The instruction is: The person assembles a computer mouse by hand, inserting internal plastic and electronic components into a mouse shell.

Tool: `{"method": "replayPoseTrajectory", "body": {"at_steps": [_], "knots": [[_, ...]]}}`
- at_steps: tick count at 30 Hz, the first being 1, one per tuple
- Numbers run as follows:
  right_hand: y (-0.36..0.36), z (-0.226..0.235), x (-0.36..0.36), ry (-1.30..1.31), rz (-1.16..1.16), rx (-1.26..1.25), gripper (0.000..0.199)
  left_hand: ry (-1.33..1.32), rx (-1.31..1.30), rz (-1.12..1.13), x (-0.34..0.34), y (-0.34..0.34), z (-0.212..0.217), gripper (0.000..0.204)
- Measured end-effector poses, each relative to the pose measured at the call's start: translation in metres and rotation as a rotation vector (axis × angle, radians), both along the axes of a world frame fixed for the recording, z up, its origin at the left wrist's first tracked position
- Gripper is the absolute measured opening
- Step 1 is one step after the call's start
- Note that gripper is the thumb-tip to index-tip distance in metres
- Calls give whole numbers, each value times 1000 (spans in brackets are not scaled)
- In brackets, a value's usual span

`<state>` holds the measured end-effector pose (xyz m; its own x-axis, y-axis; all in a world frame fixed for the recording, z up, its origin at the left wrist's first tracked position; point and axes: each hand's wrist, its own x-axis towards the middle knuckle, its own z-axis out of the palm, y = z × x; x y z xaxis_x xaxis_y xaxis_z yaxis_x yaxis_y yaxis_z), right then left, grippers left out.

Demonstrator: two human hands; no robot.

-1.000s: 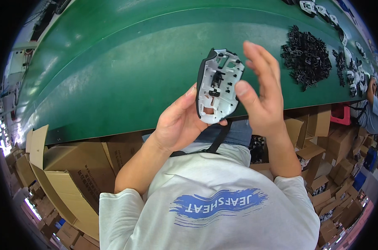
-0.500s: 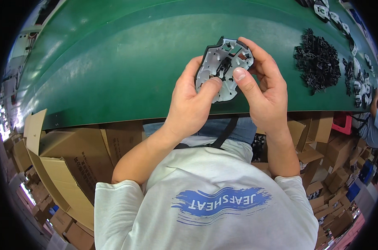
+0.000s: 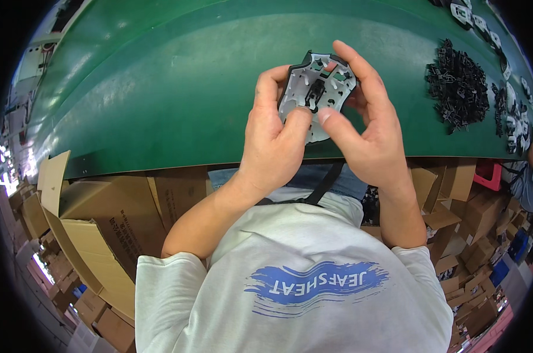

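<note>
A plastic shell [image 3: 331, 97], pale inside with a black rim, is held above the bench with its hollow side up. Posts and cut-outs dot its inside, and a small black plastic part [image 3: 316, 92] sits in its middle. My left hand [image 3: 276, 132] grips the left edge, thumb pressed inside just below the black part. On the right side, my right hand [image 3: 369, 129] closes around the shell. Its thumb reaches in beside my left thumb, and its index finger sticks up past the upper right corner. The shell hides some of my fingers.
A green bench [image 3: 178, 88] spans the far side. On its right lies a heap of small black plastic parts [image 3: 457, 87], with several pale and black shells [image 3: 510, 117] beyond. Open cardboard boxes [image 3: 113, 217] stand below the near edge; a red plastic stool [image 3: 488, 175] is at right.
My right thumb has slid down and left toward my left thumb. My right index finger has lifted from the shell's upper corner. The view has shifted slightly.
</note>
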<state>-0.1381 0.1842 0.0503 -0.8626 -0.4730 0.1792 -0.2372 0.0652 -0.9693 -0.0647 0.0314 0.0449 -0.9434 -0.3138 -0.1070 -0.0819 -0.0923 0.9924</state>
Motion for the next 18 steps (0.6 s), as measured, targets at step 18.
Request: {"method": "replayPoseTrajectory", "body": {"at_steps": [18], "knots": [[-10,-10,15,34,-32,164,82,8,-116,8,12,8,-6,41]]}}
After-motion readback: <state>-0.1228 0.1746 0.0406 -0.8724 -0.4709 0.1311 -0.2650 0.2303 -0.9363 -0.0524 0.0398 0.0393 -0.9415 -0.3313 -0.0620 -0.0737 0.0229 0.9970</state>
